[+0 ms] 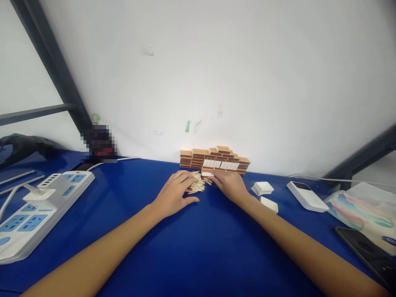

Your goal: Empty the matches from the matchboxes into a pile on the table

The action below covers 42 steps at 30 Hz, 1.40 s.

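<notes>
Toward the back of the bench (210, 247), as the head view shows, the left hand (177, 190) rests at the edge of a loose heap of matches (195, 185), its thumb set wide of the other fingers and nothing plainly pinched between them. Any sideways sweep there would probably fan the matches out, since they lie crosswise with nothing around them to hold them in. The right hand (231, 185) reaches to a small box (207, 173) just beside the heap, in front of the stack (198, 153) along the wall (198, 82); whether its fingers grip the box or only touch it, I cannot tell. A loose hold could let the box tip or slide into the matches. That hand is also very near the stack and the white row (229, 165) before it, so a knuckle lifted carelessly might knock pieces over, the uneven top being likeliest to slip. Close by the right forearm (278, 227), the white pieces (268, 204) could be nudged if the elbow swings outward.
</notes>
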Each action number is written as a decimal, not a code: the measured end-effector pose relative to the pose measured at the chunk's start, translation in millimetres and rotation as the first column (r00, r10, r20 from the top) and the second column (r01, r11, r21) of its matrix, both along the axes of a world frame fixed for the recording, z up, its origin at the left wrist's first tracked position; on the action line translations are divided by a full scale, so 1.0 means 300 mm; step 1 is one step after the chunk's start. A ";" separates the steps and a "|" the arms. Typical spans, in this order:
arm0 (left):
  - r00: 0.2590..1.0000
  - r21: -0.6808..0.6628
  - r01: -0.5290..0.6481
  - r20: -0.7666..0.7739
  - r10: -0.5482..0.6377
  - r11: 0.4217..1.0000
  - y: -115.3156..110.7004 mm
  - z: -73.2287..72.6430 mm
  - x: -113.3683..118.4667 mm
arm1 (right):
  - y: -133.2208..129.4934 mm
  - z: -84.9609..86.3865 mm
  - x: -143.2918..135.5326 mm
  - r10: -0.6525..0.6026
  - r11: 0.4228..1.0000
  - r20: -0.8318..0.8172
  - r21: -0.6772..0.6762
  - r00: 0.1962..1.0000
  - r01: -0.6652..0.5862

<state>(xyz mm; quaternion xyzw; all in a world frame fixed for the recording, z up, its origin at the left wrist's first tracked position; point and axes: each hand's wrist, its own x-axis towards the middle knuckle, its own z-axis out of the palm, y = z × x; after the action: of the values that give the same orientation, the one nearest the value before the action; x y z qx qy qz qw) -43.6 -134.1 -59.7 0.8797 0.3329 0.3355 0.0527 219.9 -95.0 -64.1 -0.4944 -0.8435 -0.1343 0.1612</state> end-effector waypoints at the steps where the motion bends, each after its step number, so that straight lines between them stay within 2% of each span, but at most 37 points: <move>1: 1.000 0.011 0.005 -0.012 -0.005 1.000 -0.001 0.000 0.000 | -0.002 -0.005 0.002 0.000 0.999 0.029 0.045 1.000 -0.001; 4: 0.999 0.045 0.007 -0.039 -0.005 0.999 -0.003 0.001 0.000 | -0.004 -0.024 0.012 0.022 0.975 0.096 0.217 0.995 -0.043; 7: 0.999 0.069 0.003 -0.048 0.001 0.998 -0.002 0.002 -0.002 | -0.003 -0.038 0.026 0.068 0.921 0.136 0.373 0.988 -0.115; 9: 0.999 0.078 -0.001 -0.050 0.005 0.997 0.000 0.001 -0.003 | -0.006 -0.040 0.038 0.099 0.891 0.152 0.427 0.983 -0.155; 12: 0.999 0.087 -0.006 -0.051 0.011 0.996 0.000 0.002 -0.004 | -0.022 -0.034 0.055 0.128 0.881 0.143 0.437 0.981 -0.178; 16: 0.999 0.097 -0.014 -0.043 0.018 0.995 -0.001 0.005 -0.003 | -0.058 -0.006 0.071 0.137 0.909 0.046 0.392 0.990 -0.144; 19: 0.999 0.102 -0.017 -0.038 0.021 0.995 -0.002 0.006 -0.002 | -0.078 0.048 0.100 0.096 0.945 -0.136 0.323 0.986 -0.048; 21: 0.999 0.099 -0.019 -0.034 0.023 0.995 -0.001 0.006 -0.002 | -0.083 0.106 0.144 0.039 0.983 -0.277 0.185 0.960 0.014; 23: 0.999 0.094 -0.022 -0.031 0.025 0.995 -0.001 0.006 -0.001 | -0.081 0.174 0.213 -0.049 0.998 -0.371 -0.050 0.927 0.033; 24: 0.999 0.092 -0.024 -0.030 0.027 0.995 0.000 0.005 -0.001 | -0.078 0.206 0.255 -0.099 0.984 -0.390 -0.177 0.916 0.031; 26: 0.999 0.090 -0.026 -0.034 0.029 0.996 0.002 0.004 0.000 | -0.066 0.261 0.346 -0.203 0.918 -0.373 -0.395 0.905 0.043; 28: 0.999 0.090 -0.025 -0.038 0.029 0.996 0.004 0.002 0.002 | -0.050 0.295 0.435 -0.287 0.845 -0.300 -0.527 0.910 0.092; 30: 0.999 0.091 -0.022 -0.037 0.025 0.996 0.005 0.001 0.002 | -0.035 0.307 0.512 -0.318 0.825 -0.233 -0.545 0.919 0.147; 34: 0.999 0.085 -0.036 -0.033 0.039 0.996 0.006 0.004 0.000 | -0.030 0.290 0.604 -0.324 0.848 -0.142 -0.482 0.935 0.220; 38: 0.998 0.082 -0.045 -0.038 0.048 0.996 0.008 0.009 -0.001 | -0.065 0.254 0.620 -0.271 0.882 -0.055 -0.414 0.961 0.226; 42: 0.997 0.089 -0.054 -0.047 0.059 0.995 0.016 0.015 -0.006 | -0.099 0.236 0.596 -0.320 0.899 0.036 -0.303 0.947 0.315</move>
<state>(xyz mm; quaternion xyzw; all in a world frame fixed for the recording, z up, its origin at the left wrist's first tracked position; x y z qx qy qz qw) -45.6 -129.3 -55.1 0.8794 0.3438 0.3295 -0.0037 398.6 -124.6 6.8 -0.6450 -0.7610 -0.0234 0.0653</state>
